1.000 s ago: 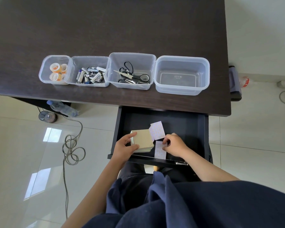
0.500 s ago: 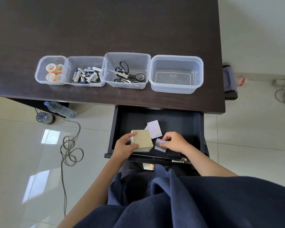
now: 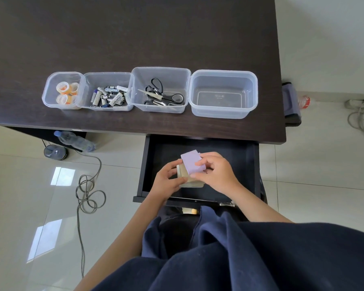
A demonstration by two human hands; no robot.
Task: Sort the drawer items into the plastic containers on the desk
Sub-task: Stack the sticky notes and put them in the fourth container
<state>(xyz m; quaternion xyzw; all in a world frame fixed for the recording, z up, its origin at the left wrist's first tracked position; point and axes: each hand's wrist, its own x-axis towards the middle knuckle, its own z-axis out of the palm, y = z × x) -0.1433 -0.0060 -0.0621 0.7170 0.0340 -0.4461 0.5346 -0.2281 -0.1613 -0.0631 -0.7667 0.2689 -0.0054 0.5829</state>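
The black drawer (image 3: 248, 169) is pulled out under the desk edge. Inside it, my left hand (image 3: 166, 181) grips a beige stack of note pads (image 3: 184, 172) from the left. My right hand (image 3: 216, 173) holds purple notes (image 3: 192, 162) pressed on top of that stack. On the desk stand a row of clear plastic containers: one with tape rolls (image 3: 66, 92), one with batteries (image 3: 109, 96), one with scissors (image 3: 162, 94), and an empty one (image 3: 223, 75) at the right.
The dark desk (image 3: 135, 34) extends far behind the containers. On the floor lie a water bottle (image 3: 76, 140), a coiled cable (image 3: 88, 192) and a round black object (image 3: 55, 152). My dark blue garment (image 3: 240, 255) fills the bottom.
My right hand gathered the loose purple notes from the drawer floor and brought them up onto the beige stack held by my left hand.
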